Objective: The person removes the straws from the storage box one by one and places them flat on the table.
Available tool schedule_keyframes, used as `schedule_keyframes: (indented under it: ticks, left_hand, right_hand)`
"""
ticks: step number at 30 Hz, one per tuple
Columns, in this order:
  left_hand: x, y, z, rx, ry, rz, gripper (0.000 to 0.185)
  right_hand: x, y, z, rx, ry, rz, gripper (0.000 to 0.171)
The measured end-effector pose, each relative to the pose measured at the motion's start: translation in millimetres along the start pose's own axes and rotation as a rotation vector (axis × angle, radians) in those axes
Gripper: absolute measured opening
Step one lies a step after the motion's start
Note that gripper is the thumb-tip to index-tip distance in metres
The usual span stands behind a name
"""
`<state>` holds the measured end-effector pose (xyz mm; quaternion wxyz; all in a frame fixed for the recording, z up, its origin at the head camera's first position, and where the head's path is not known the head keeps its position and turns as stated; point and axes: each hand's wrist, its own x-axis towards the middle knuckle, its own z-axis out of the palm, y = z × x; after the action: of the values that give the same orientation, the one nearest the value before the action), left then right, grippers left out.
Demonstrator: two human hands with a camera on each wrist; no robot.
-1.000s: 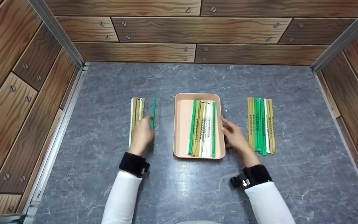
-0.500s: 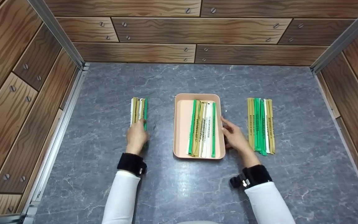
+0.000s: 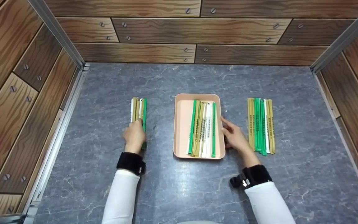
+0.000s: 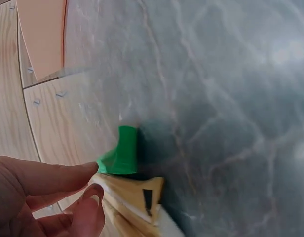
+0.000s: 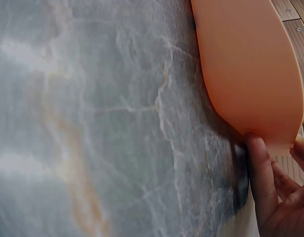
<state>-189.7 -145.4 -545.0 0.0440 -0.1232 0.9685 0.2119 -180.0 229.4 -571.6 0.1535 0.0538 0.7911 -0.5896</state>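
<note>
- while the left hand (image 3: 134,135) rests on the near end of the small bundle of gold, white and green flat strips (image 3: 138,110) left of the tray, its fingers pinch the green strip (image 3: 144,113) on the bundle's right edge, lying flush against the others.
- the right hand (image 3: 235,136) grips the right rim of the shallow peach plastic tray (image 3: 182,124), thumb over the rim and fingers against the outer wall.
- judging by this, the step in hand is setting a green strip onto the left bundle; the next move would call for letting go without skewing the stack.
- more mixed strips (image 3: 203,127) lie lengthwise in the tray, and a third row of gold and green strips (image 3: 261,124) sits on the grey marbled tabletop (image 3: 179,193), just right of the right hand.
- the left wrist view shows what the head view hides: the green strip's end (image 4: 121,157) held at the fingertips (image 4: 80,170) over gold strips, though it is blurred, so the exact contact is hard to tell.
- the right wrist view shows a finger (image 5: 258,173) flat against the tray's wall (image 5: 246,64).
</note>
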Motion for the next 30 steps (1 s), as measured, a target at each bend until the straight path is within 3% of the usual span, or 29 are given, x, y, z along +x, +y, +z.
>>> schedule_keyframes:
  ticks: [4,8,11,18,22,30]
  left_hand:
    - [-6.0,9.3,-1.8,-0.011,0.05,0.061,0.033]
    - [-14.2,29.4,-3.6,-0.052,0.091,0.209,0.037]
    - [-21.4,50.4,-3.2,-0.05,0.052,0.306,0.035]
    - [-40.7,93.3,16.0,-0.028,-0.136,0.48,0.031]
    - [-50.3,110.2,28.0,0.027,-0.177,0.525,0.028]
    - [-54.8,124.4,47.8,0.079,-0.134,0.542,0.019]
  right_hand:
    - [0,0,0,-0.027,0.006,-0.003,0.053]
    - [2,1,0,-0.043,0.02,-0.016,0.052]
    - [2,2,0,-0.039,0.017,-0.021,0.052]
    - [2,1,1,-0.026,0.009,-0.003,0.052]
    - [1,0,1,-0.02,0.01,-0.005,0.052]
    - [1,0,1,-0.021,0.007,-0.019,0.052]
